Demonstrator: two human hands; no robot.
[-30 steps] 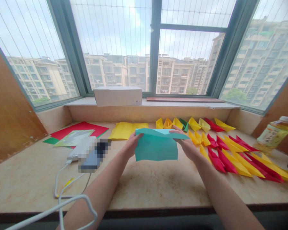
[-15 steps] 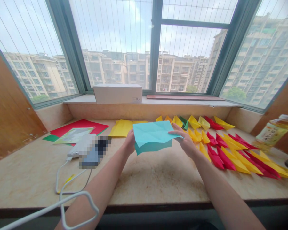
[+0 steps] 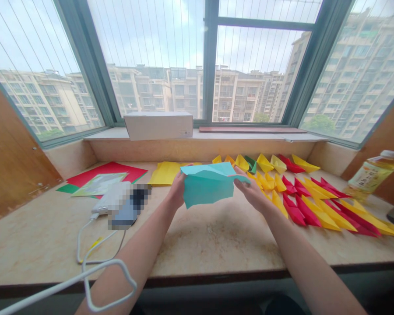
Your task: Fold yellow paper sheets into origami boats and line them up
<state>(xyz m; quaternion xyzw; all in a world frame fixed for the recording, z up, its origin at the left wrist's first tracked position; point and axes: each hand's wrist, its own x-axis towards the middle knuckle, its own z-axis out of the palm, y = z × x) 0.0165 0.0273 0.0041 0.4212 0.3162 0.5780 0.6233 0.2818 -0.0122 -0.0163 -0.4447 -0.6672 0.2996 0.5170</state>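
A creased sheet of light blue paper [image 3: 209, 188] is held up above the counter between my two hands. My left hand [image 3: 177, 189] grips its left edge, with the fingers partly hidden behind the sheet. At the right edge, my right hand [image 3: 249, 186] pinches the paper between thumb and fingers. The sheet is bent, with a narrow upper face and a larger front face hanging toward me. Behind it on the left lies yellow paper [image 3: 166, 173]. Folded paper boats [image 3: 315, 214] in yellow and red stand in rows to the right of my right hand.
Red paper [image 3: 110, 168], a white power bank [image 3: 113, 199] and a phone [image 3: 129, 212] lie on the left. A white cable [image 3: 62, 286] loops over the front edge. A drink bottle [image 3: 372, 175] stands at the right; a white box [image 3: 159, 126] sits on the windowsill.
The blue paper has tilted, so its upper face looks narrower and its front face larger. Both hands still hold its sides. The camera view has shifted slightly.
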